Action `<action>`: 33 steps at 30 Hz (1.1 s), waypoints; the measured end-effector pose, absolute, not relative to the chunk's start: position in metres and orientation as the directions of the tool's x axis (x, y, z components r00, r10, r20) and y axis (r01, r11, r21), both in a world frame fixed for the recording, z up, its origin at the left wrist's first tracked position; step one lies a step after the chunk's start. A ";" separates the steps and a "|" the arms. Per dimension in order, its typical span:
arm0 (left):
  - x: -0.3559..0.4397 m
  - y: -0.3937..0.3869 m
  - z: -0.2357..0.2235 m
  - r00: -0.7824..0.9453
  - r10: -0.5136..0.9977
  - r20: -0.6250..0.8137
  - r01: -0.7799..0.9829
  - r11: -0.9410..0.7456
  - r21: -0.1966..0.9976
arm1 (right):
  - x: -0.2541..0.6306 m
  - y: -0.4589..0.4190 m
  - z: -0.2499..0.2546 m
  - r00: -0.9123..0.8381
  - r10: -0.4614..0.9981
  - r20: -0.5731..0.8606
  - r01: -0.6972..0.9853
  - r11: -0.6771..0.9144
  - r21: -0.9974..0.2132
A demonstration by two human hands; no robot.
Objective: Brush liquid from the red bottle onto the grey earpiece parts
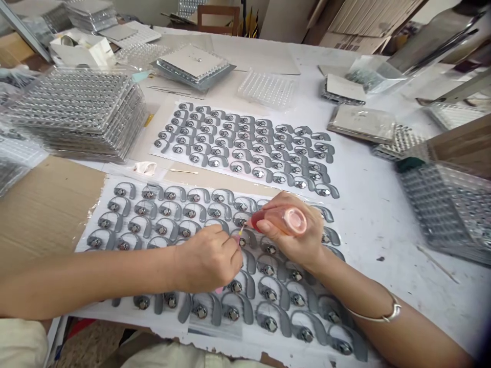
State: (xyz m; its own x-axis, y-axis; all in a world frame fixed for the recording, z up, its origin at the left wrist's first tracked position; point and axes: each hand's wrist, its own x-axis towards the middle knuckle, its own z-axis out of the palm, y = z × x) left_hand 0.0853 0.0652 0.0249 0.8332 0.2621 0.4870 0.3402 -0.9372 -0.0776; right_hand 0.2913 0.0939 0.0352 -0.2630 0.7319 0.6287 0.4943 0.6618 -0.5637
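My right hand (297,232) is closed around a small squeeze bottle (282,221) of reddish liquid, its nozzle pointing left. My left hand (209,258) is closed in a pinch on a thin stick (241,231) whose tip meets the bottle's nozzle. Both hands hover over a white sheet (92,225) carrying rows of several grey hook-shaped parts (161,227) with round metal centres. A second sheet (159,122) of the same parts lies just beyond it. A thin bangle (383,314) circles my right wrist.
Stacks of clear blister trays stand at the left (76,110), at the right (448,209) and at the back (194,64). A brown cardboard piece (42,209) lies at the left. A loose stick (184,171) rests between the sheets. Cardboard boxes sit at the far back.
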 end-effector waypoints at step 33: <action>0.087 0.062 0.024 0.828 0.256 0.499 0.349 -0.932 -0.101 | 0.290 0.095 0.026 -0.309 0.682 0.663 0.443 0.720 -0.534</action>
State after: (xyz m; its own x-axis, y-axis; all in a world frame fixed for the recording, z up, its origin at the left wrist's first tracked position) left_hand 0.0872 0.0622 0.0236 0.8281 0.2561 0.4986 0.3491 -0.9316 -0.1013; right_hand 0.2896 0.0954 0.0256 -0.3089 0.6822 0.6627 0.4431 0.7198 -0.5344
